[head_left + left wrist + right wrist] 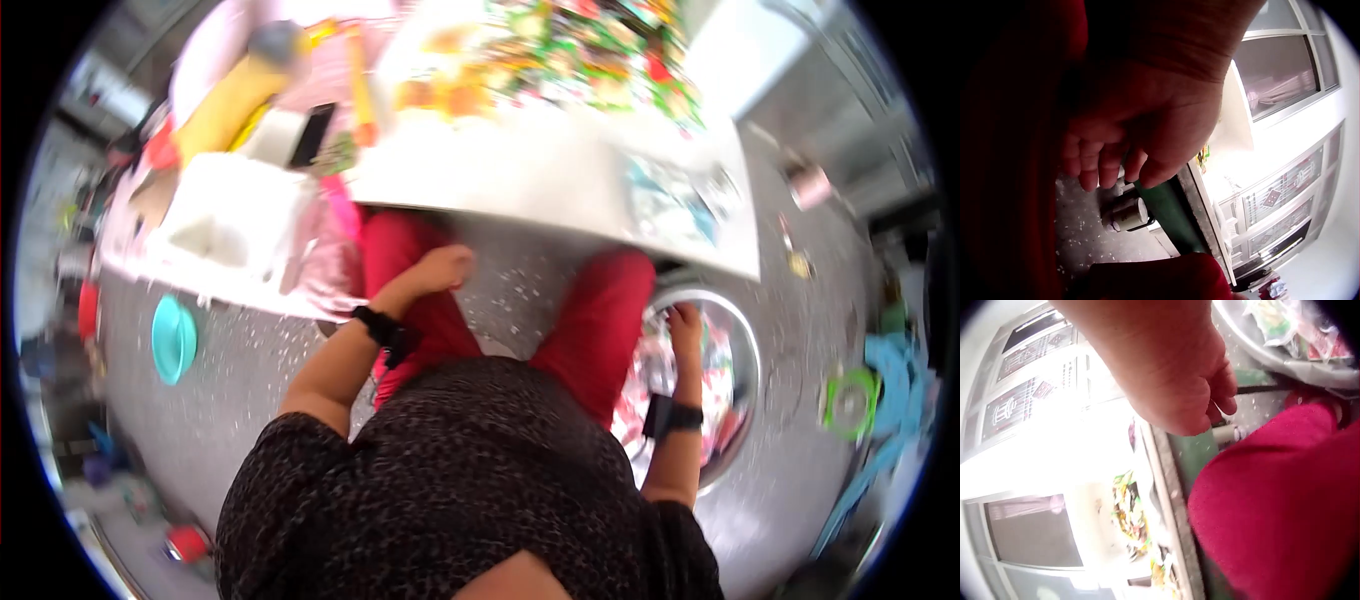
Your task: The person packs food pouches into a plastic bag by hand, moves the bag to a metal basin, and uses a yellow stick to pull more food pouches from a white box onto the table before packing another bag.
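Observation:
The left hand (443, 269) hovers over the left red-trousered thigh (400, 250), nothing held; in the left wrist view that hand (1141, 119) has its fingers loosely bent and no object in them. Over the metal basin (750, 370) at the right side hangs the right hand (685, 325). In the right wrist view the right hand (1179, 381) has loosely curled fingers, partly hidden behind the palm, with no object visible in them. Packets (1272, 322) fill the basin (1260, 356) beyond it.
A white table (480, 170) stands ahead with colourful packets (570, 50) and clear bags (670, 195). At the left are a white container (225, 215), a phone (313, 135) and, on the floor, a teal bowl (174, 340). A green stool (850, 403) is at the right.

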The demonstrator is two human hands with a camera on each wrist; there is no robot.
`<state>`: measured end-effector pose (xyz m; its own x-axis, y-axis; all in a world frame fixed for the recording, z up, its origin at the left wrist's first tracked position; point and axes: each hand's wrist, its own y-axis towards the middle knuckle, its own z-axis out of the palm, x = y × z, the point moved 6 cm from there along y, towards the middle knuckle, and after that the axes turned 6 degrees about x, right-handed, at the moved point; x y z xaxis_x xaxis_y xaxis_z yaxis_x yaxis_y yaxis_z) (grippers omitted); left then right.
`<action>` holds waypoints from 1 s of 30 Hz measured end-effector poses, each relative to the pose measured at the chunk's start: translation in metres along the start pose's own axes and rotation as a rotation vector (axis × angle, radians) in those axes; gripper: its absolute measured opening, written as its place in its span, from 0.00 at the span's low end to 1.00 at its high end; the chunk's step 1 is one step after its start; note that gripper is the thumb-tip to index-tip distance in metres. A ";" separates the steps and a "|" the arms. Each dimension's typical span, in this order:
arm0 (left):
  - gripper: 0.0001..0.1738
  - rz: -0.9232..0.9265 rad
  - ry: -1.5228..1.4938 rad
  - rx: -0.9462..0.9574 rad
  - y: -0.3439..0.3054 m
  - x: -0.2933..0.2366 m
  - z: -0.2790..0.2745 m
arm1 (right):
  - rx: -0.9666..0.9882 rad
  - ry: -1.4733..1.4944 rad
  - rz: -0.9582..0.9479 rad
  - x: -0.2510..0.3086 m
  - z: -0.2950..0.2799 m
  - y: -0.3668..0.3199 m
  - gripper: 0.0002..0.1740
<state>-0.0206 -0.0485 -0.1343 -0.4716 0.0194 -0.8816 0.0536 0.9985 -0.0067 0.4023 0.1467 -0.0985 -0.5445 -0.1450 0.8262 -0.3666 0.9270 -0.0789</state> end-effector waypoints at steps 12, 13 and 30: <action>0.13 -0.080 -0.070 -0.219 -0.029 -0.103 -0.092 | -0.124 -0.482 -0.709 0.161 0.085 -0.028 0.09; 0.11 -0.097 -0.080 -0.238 -0.034 -0.114 -0.105 | -0.143 -0.553 -0.719 0.162 0.089 -0.031 0.10; 0.16 -0.709 0.705 -0.949 -0.224 -0.036 -0.285 | -0.122 -0.580 -0.753 0.157 0.094 -0.023 0.08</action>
<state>-0.2662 -0.2587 0.0332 -0.5035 -0.7662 -0.3993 -0.8640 0.4517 0.2227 0.2547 0.0703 -0.0192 -0.4985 -0.8361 0.2290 -0.7099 0.5454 0.4457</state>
